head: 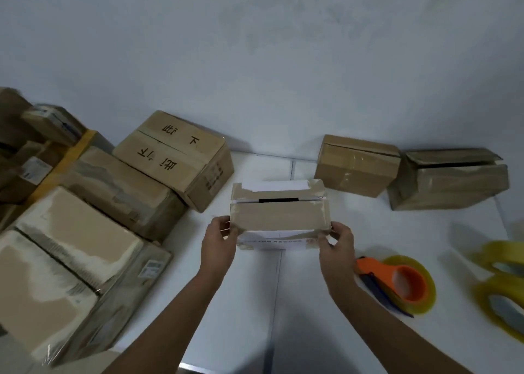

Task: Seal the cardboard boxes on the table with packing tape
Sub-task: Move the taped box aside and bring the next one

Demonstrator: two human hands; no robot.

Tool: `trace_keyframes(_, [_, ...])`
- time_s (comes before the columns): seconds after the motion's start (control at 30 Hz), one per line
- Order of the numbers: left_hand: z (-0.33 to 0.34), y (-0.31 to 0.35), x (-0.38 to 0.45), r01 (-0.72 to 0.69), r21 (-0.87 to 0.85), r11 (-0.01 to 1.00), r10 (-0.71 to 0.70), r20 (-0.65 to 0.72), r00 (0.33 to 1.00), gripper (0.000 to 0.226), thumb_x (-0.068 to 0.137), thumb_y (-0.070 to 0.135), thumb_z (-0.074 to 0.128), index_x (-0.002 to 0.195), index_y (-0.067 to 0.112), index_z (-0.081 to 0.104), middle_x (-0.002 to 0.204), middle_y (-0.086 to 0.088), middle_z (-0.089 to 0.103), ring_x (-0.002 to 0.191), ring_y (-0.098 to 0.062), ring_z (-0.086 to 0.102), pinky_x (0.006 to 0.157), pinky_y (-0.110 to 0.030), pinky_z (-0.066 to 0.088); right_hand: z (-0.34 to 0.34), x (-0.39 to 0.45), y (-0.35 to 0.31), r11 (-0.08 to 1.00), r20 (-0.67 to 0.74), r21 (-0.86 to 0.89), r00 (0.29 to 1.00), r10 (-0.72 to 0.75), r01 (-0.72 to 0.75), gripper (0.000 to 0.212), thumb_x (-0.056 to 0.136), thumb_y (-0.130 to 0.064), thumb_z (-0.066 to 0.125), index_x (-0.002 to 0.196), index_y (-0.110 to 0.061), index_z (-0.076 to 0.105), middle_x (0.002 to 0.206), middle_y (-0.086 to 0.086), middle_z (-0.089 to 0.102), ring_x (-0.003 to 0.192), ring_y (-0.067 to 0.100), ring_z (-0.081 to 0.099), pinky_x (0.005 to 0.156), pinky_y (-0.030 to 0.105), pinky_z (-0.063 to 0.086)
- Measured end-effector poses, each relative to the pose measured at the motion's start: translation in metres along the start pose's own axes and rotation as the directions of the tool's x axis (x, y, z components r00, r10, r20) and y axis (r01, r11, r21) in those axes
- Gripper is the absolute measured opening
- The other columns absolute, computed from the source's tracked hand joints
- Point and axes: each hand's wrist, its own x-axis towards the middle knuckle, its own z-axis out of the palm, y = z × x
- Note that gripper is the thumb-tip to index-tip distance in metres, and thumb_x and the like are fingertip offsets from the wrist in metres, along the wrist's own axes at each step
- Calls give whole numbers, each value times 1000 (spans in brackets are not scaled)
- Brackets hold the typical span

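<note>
A small cardboard box (279, 213) with white labels and old tape sits at the middle of the white table (249, 302). Its top flaps meet along a seam with a dark gap. My left hand (218, 240) grips the box's near left corner and my right hand (337, 246) grips its near right corner. An orange tape dispenser (402, 283) loaded with a yellowish roll lies on the table just right of my right wrist, held by neither hand.
Several cardboard boxes (93, 217) are packed along the left side, one with black writing (175, 158). Two more boxes (357, 165) (448, 178) stand at the back right, one with a gaping flap. Loose tape rolls (502, 288) lie at the right edge. A white wall stands behind.
</note>
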Motion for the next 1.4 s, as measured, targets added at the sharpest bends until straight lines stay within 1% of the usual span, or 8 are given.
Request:
trace_keyframes(0.33, [-22, -43, -66, -112, 153, 982, 79, 208, 975, 44, 95, 22, 65, 133, 22, 43, 115, 3, 58, 86, -2, 60, 62, -15, 42, -47, -68, 47, 997, -191, 34, 978, 79, -74, 15, 93, -4, 55, 104, -14, 56, 107, 7, 62, 99, 22, 58, 82, 30, 41])
trace_keyframes(0.43, [-19, -49, -73, -252, 185, 950, 216, 196, 957, 60, 92, 13, 67, 143, 22, 36, 135, -4, 42, 103, -13, 57, 83, -23, 47, -57, -84, 55, 995, -206, 55, 974, 95, -86, 16, 91, -4, 55, 104, -13, 60, 103, 6, 63, 94, 22, 58, 80, 32, 41])
trace_keyframes(0.57, [-1, -39, -70, -700, 425, 573, 646, 290, 706, 65, 85, 3, 64, 144, 16, 41, 151, -7, 35, 135, -23, 34, 110, -41, 30, -67, -91, 57, 997, -220, 58, 973, 66, -54, 19, 91, -3, 54, 103, -17, 59, 98, 1, 61, 90, 21, 56, 80, 31, 41])
trace_keyframes(0.7, [34, -22, -65, -850, 401, 342, 595, 608, 526, 64, 99, 32, 55, 156, 20, 28, 165, 2, 14, 152, -19, 8, 123, -38, 2, -87, -79, 68, 997, -213, -47, 976, 49, -61, 23, 90, -1, 55, 109, -14, 59, 104, 8, 62, 91, 24, 58, 81, 35, 46])
trace_keyframes(0.87, [58, -33, -58, -811, 488, 322, 482, 653, 584, 65, 100, 56, 17, 157, 24, 21, 163, 9, 13, 153, -12, 8, 120, -29, -9, -129, -39, 92, 904, -133, -428, 989, -61, -1, 33, 85, 1, 56, 118, -2, 56, 120, 18, 54, 107, 36, 54, 90, 45, 47])
trace_keyframes(0.97, [60, -42, -56, -820, 511, 258, 514, 646, 564, 71, 100, 59, 0, 156, 22, 24, 160, 10, 13, 151, -14, 14, 122, -37, 1, -147, -9, 110, 749, -19, -662, 999, 31, -36, 47, 87, -23, 62, 128, -3, 51, 126, 20, 52, 111, 37, 53, 87, 47, 49])
trace_keyframes(1.17, [50, -44, -51, -852, 483, 202, 434, 736, 520, 76, 98, 65, 22, 159, 22, 10, 166, 9, 1, 152, -8, -7, 124, -38, -3, -160, 19, 117, 529, 173, -842, 981, 84, 104, 61, 92, -54, 55, 135, -12, 43, 124, 8, 60, 114, 29, 58, 96, 40, 42])
trace_keyframes(1.4, [49, -42, -52, -847, 454, 276, 456, 714, 531, 72, 99, 60, 32, 159, 24, 13, 166, 10, 5, 152, -5, -5, 123, -34, -5, -157, 32, 127, 350, 311, -890, 950, -4, 293, 44, 103, -31, 41, 136, -2, 37, 116, 12, 62, 104, 27, 62, 89, 36, 44])
